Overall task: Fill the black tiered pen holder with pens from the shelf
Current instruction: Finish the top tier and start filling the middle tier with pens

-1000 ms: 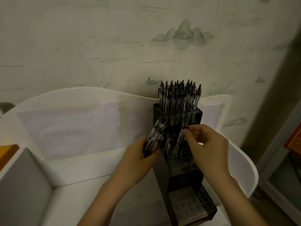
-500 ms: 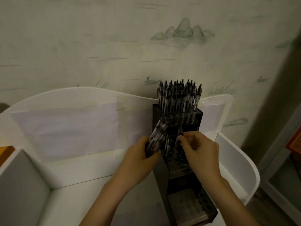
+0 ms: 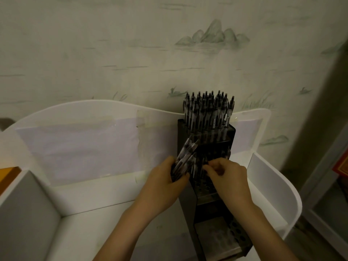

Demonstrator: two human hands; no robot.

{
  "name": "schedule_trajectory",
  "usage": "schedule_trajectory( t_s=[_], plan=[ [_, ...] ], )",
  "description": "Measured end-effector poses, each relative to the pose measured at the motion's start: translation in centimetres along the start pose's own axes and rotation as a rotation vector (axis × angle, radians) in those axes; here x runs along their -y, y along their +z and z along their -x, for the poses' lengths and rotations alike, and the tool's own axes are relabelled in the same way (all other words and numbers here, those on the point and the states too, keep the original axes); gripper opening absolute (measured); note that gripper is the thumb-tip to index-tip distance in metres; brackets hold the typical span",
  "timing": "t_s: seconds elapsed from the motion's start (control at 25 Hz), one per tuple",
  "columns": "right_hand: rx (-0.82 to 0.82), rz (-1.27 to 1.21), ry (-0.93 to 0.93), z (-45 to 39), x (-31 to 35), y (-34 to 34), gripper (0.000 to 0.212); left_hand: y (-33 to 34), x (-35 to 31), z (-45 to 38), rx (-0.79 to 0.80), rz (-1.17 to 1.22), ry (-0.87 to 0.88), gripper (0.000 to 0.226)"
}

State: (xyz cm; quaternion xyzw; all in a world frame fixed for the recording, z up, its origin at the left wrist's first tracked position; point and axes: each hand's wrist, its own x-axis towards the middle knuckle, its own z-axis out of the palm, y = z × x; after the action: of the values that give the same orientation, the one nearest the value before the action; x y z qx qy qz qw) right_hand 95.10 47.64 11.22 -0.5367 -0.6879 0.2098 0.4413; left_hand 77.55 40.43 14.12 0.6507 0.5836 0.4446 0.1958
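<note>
Two bare forearms reach up from the lower edge of the view and converge toward the centre. The left hand (image 3: 165, 182) is turned with its back to the camera, fingers curled round a bundle of pens (image 3: 183, 161) that fans upward and to the right out of its grip. The right hand (image 3: 228, 178) sits just beside it, knuckles up and wrist bent slightly inward, its thumb and fingertips (image 3: 208, 168) drawn together in a pinch; what they pinch is too blurred and dark to make out. The two hands are close but apart, at about the same height, over the middle tier of the pen holder (image 3: 205, 187).
</note>
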Motion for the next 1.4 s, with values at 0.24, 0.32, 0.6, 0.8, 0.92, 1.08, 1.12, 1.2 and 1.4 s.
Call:
schedule_trajectory(
  t_s=[0.24,0.32,0.6,0.8,0.92,1.08,1.12,1.2,1.4],
  plan=[
    [-0.091,-0.177,-0.066,0.6,1.9,-2.0,0.008,0.5,-0.2,-0.1,0.016,0.01,0.003,0.019],
    [-0.014,-0.305,-0.069,1.0,2.9,-2.6,0.001,0.9,-0.2,-0.2,0.022,0.007,0.008,0.019],
    [0.268,-0.564,0.16,1.3,4.0,-2.7,0.006,1.8,-0.5,-0.3,0.014,0.003,0.016,0.015],
    [0.104,-0.826,0.251,-0.1,4.4,-4.5,0.01,1.6,-0.9,-0.4,0.034,0.034,0.02,0.016],
    [-0.117,-0.911,0.154,-1.3,4.5,-6.3,0.016,1.4,-0.9,-0.3,0.021,0.043,0.019,0.025],
    [-0.322,-0.507,-0.12,-1.6,3.7,-6.5,0.009,1.4,-0.9,-0.5,-0.012,0.03,0.015,0.033],
    [-0.323,-0.373,-0.177,-1.4,3.4,-6.0,0.007,1.4,-0.8,-0.6,-0.014,0.027,0.017,0.033],
    [-0.291,-0.236,-0.232,-1.1,2.8,-4.8,0.009,1.4,-0.8,-0.7,-0.016,0.019,0.022,0.033],
    [-0.204,-0.196,-0.178,-0.9,0.9,-2.8,0.011,1.2,-0.7,-0.7,-0.013,0.03,0.015,0.033]
  ],
)
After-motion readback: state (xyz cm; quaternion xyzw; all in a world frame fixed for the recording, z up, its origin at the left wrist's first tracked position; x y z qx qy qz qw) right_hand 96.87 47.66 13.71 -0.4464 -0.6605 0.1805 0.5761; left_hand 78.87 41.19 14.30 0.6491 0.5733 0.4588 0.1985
